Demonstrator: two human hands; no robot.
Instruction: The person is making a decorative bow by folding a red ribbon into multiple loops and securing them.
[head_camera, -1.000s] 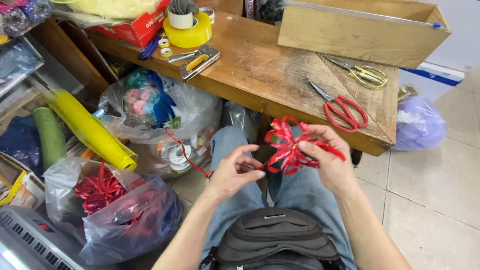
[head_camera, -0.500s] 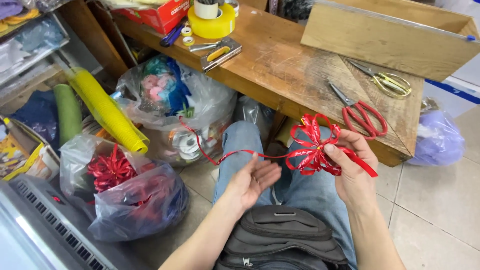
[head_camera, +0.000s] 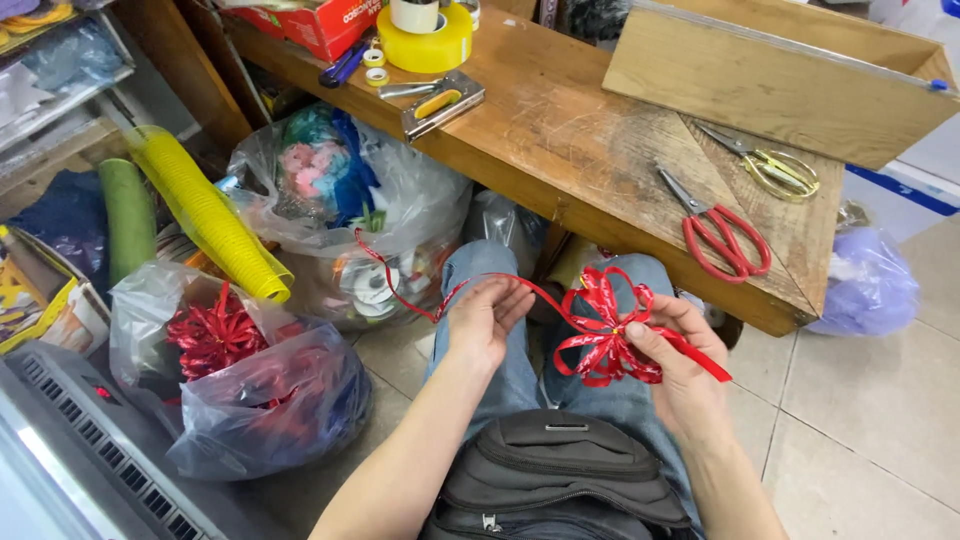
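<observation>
Two bare hands meet over the lap in the lower middle of the frame, and from my remote seat I read them like this: the right hand (head_camera: 672, 362) is closed on a half-made bow of shiny red ribbon loops (head_camera: 604, 328), thumb pressed on its centre, with one flat ribbon end sticking out toward the lower right. The left hand (head_camera: 486, 315), just left of centre, has its fingers curled around the long red ribbon strand (head_camera: 400, 290) that runs taut from the bow and trails off toward the clear plastic bag of spools and coloured trimmings (head_camera: 350, 215) under the bench. The bow sits above blue denim knees (head_camera: 520, 375), and a black zipped backpack (head_camera: 560, 480) rests at the bottom edge. Across the top of the frame runs a worn wooden workbench (head_camera: 590, 130); on its right part lie red-handled scissors (head_camera: 722, 232) and, further up, gold-handled scissors (head_camera: 775, 165), both well apart from the hands. A metal stapler with a yellow insert (head_camera: 440, 102) and a fat roll of yellow tape (head_camera: 425, 45) sit toward the upper left. At lower left, a bluish plastic bag holding finished red bows (head_camera: 240, 385) stands on the floor, beside a ribbed yellow tube (head_camera: 205, 215)
</observation>
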